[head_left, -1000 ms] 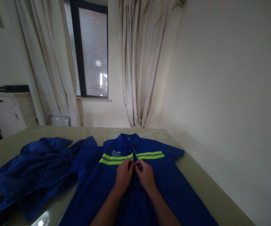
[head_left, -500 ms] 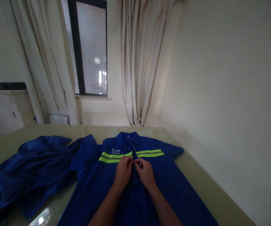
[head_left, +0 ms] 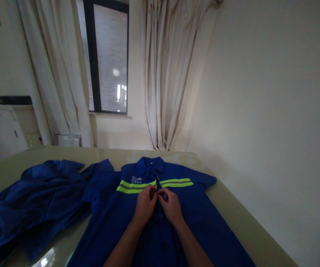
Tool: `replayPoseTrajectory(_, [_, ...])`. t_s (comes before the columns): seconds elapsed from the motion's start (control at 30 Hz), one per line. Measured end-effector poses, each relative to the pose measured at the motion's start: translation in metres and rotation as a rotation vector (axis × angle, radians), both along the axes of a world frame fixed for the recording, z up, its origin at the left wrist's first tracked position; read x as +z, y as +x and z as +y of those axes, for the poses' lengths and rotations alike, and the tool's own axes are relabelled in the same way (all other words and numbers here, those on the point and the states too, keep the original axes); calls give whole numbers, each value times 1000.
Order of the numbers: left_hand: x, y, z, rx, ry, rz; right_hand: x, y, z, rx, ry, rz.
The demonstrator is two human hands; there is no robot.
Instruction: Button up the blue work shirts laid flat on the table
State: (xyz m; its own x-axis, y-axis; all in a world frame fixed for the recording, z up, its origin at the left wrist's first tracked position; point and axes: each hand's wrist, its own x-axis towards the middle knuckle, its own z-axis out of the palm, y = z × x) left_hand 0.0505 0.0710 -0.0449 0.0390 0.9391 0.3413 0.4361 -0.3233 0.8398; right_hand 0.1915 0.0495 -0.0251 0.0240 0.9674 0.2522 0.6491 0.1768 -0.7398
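A blue short-sleeved work shirt (head_left: 201, 218) lies face up on the table, its collar at the far end. Yellow-green bands with a grey stripe cross its chest, and a white logo sits above the band on the left. My left hand (head_left: 146, 202) pinches the left edge of the front opening just below the band. Close against it, my right hand (head_left: 170, 204) pinches the opposite edge, fingertips nearly touching the left ones. Whatever small fastening lies between the fingertips is hidden. Above the hands the front opening is parted up toward the collar.
A crumpled heap of blue clothing (head_left: 43, 200) lies left of the shirt, against its sleeve. The greenish table (head_left: 249, 211) runs along a bare wall on the right. Behind stand curtains (head_left: 168, 74), a window (head_left: 111, 55) and a white cabinet (head_left: 4, 126).
Both hands stay at the same spot on the shirt front, with the left fingers bending slightly more. The camera view has shifted a little; the shirt lies as before.
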Motion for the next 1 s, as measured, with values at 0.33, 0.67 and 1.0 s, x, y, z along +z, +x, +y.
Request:
replayPoseTrajectory(0.33, [-5,6,0,7,-10,58,1,-8,-4,-97,-86,-198])
replayPoseTrajectory(0.67, [1,5,-6,19,8,224,-3,-9,-3,-100,-27,-263])
replayPoseTrajectory(1.0, [4,5,-6,24,-14,230,-2,-4,-3,-28,75,-96])
